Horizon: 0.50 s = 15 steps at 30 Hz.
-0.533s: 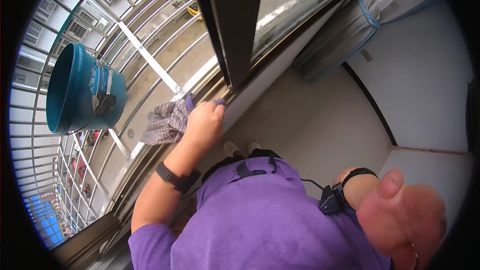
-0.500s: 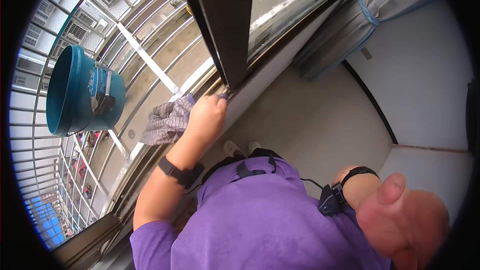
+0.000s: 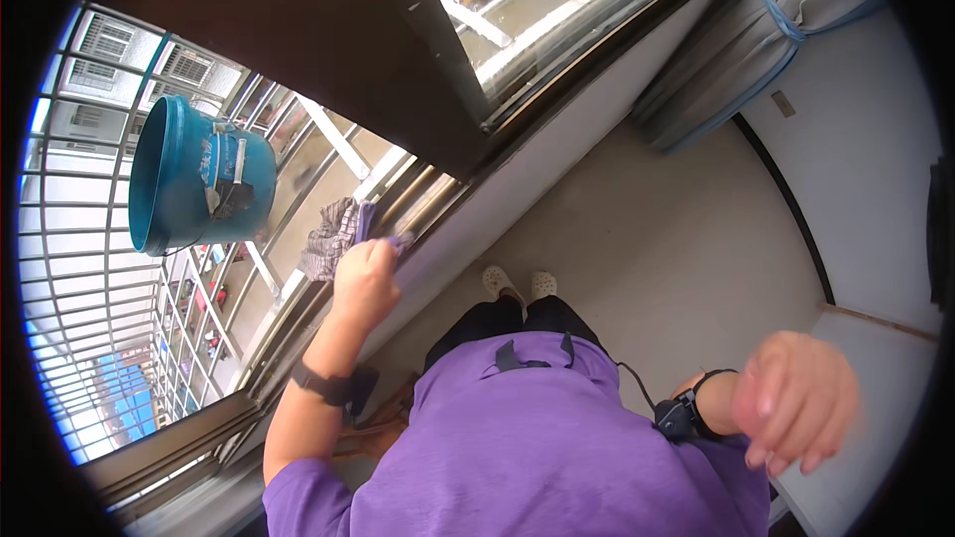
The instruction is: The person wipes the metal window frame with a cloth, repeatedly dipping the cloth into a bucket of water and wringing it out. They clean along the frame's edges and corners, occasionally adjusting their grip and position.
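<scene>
My left hand (image 3: 365, 283) is closed around a crumpled grey striped cloth (image 3: 330, 239) with purple edging. Hand and cloth are over the window track (image 3: 430, 201), and part of the cloth hangs over the outer side of the sill. Off to the right, my right hand (image 3: 796, 398) is raised beside my body, slightly blurred. Its fingers droop loosely, somewhat apart, and nothing shows in them.
Outside the window, a teal bucket (image 3: 261, 174) lies tilted against the metal bars. A wide dark window frame (image 3: 328, 40) crosses the upper part. A tied grey curtain (image 3: 716, 70) hangs at the upper right, above the pale floor (image 3: 617, 219).
My left hand has drawn the cloth nearer to me along the track. My right hand has turned, its fingers now drooping. The view has shifted, with the dark window frame filling more of it.
</scene>
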Motion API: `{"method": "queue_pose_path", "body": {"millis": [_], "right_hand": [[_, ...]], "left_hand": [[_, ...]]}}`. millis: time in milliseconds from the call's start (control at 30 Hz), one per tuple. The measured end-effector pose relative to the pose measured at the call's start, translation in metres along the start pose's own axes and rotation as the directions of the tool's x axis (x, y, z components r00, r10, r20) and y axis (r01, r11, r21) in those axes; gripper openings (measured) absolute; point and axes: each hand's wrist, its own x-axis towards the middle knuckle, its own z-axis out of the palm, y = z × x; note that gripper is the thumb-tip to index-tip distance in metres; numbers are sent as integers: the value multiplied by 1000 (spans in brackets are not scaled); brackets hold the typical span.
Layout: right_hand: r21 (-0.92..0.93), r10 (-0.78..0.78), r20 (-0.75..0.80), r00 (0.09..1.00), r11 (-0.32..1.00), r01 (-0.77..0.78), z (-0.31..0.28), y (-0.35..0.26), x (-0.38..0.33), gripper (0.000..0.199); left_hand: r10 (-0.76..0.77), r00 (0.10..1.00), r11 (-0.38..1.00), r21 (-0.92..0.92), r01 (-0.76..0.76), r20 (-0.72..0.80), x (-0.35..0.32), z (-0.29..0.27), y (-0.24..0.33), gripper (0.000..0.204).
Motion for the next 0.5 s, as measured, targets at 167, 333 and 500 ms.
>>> {"method": "queue_pose_path", "body": {"millis": [167, 333, 500], "right_hand": [[-120, 150, -42, 988, 981, -154, -19, 11, -12, 17], [-266, 125, -170, 977, 949, -167, 1, 7, -16, 16], [-440, -40, -401, 915, 884, -155, 11, -2, -59, 21]], "left_hand": [[99, 995, 994, -49, -99, -16, 80, 36, 30, 12], [-36, 996, 996, -85, 29, -78, 65, 27, 37, 9], [-62, 998, 998, 21, 62, 11, -28, -3, -13, 8]]}}
